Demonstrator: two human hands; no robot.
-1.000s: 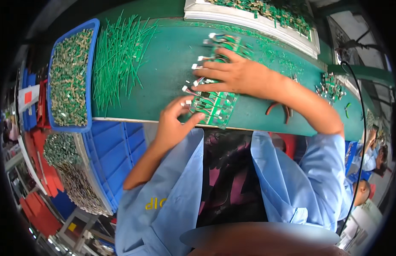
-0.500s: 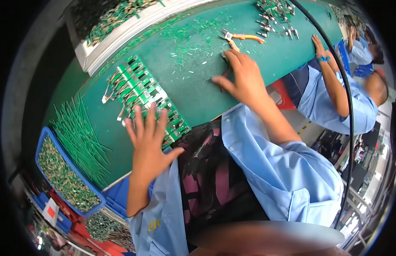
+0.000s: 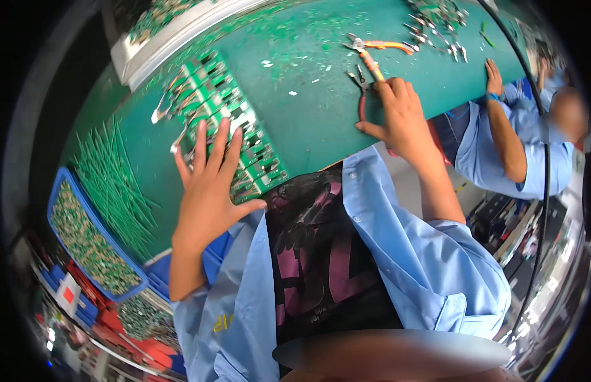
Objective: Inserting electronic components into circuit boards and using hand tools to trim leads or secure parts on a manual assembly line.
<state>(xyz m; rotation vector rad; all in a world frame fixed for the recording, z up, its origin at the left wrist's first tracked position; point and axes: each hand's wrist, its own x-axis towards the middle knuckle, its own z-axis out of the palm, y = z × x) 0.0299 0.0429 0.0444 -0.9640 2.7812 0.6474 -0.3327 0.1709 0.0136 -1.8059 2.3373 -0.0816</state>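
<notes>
My left hand (image 3: 209, 191) lies flat with fingers spread on a row of green circuit boards (image 3: 244, 137) with metal parts, near the front edge of the green table (image 3: 308, 114). My right hand (image 3: 403, 118) rests at the table's front edge on the handles of dark red cutters (image 3: 360, 95). Its thumb presses against one handle and the cutter jaws point away from me. Just beyond my fingertips lie orange-handled cutters (image 3: 378, 48).
Loose green wires (image 3: 117, 184) lie left of the boards, beside a blue bin (image 3: 85, 242) of small parts. A white tray (image 3: 174, 32) of boards stands at the back. Small metal parts (image 3: 435, 22) lie far right. Another person's hand (image 3: 494, 79) rests on the table's right end.
My view has tilted further. My right hand has travelled right along the table edge onto the dark red cutters. My left hand stays spread on the boards.
</notes>
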